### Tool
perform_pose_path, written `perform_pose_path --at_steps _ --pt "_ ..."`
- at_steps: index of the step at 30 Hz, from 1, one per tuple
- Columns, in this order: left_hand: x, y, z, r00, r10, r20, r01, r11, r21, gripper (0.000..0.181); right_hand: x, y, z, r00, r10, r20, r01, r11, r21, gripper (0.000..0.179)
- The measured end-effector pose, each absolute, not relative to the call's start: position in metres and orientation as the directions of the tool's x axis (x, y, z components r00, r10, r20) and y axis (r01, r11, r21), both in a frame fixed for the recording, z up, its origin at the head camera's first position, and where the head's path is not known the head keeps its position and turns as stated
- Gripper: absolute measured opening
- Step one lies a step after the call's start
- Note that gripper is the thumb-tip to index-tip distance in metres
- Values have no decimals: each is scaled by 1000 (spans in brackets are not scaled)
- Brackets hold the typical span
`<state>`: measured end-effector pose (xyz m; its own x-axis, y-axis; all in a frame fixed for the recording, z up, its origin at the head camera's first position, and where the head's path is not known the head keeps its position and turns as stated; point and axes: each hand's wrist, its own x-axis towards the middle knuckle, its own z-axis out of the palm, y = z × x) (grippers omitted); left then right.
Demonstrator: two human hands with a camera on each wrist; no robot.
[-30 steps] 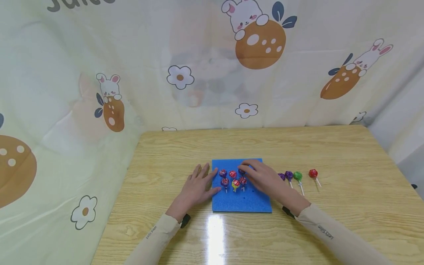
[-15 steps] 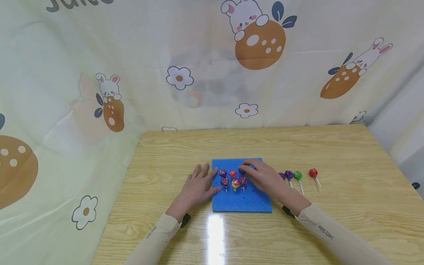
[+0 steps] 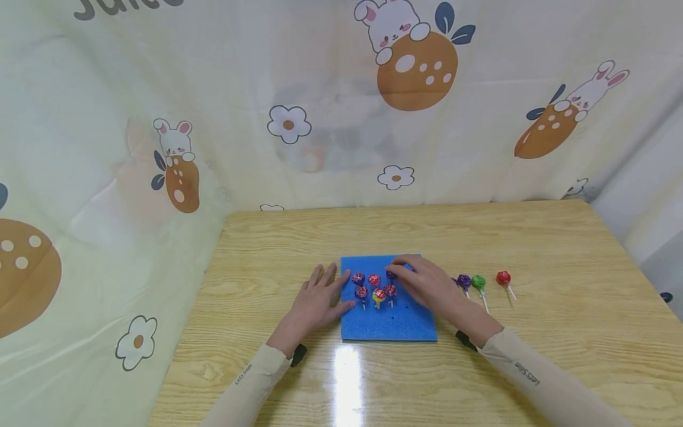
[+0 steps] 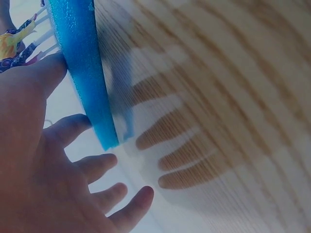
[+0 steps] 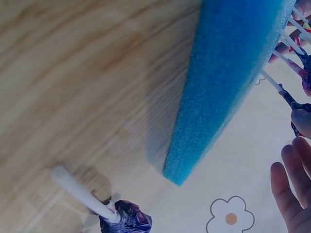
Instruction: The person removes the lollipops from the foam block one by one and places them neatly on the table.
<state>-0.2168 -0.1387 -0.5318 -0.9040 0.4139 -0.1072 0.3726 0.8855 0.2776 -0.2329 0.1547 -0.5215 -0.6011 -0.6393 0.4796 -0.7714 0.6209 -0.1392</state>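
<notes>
A blue foam block [image 3: 368, 327] lies on the table with several wrapped lollipops standing in it by their sticks. Among them are a red one [image 3: 374, 280], a yellow-and-red one [image 3: 379, 296] and a purple one [image 3: 361, 293]. At the block's far right, my right hand [image 3: 432, 290] pinches a dark purple lollipop [image 3: 391, 275]; its stick enters the foam in the right wrist view, where the thumb shows at the wrapper. My left hand [image 3: 315, 301] has its fingers spread, with thumb and forefinger against the block's left edge [image 4: 80, 73].
Right of the block lie loose lollipops: a purple one [image 3: 464, 281], a green one [image 3: 478, 283] and a red one [image 3: 503, 278]. Another purple one is mostly hidden behind my right hand. A printed curtain [image 3: 331, 196] hangs behind the wooden table [image 3: 277, 237].
My right hand has shifted very slightly to the right with the dark purple lollipop, covering more of the nearest loose purple lollipop. The left hand has stayed in place.
</notes>
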Motion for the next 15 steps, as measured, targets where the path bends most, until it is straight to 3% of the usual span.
perform_pose_path --at_steps 15 --pt "-219 -140 -537 -903 416 -103 377 886 271 75 -235 155 -512 -593 -619 515 -774 614 -154 52"
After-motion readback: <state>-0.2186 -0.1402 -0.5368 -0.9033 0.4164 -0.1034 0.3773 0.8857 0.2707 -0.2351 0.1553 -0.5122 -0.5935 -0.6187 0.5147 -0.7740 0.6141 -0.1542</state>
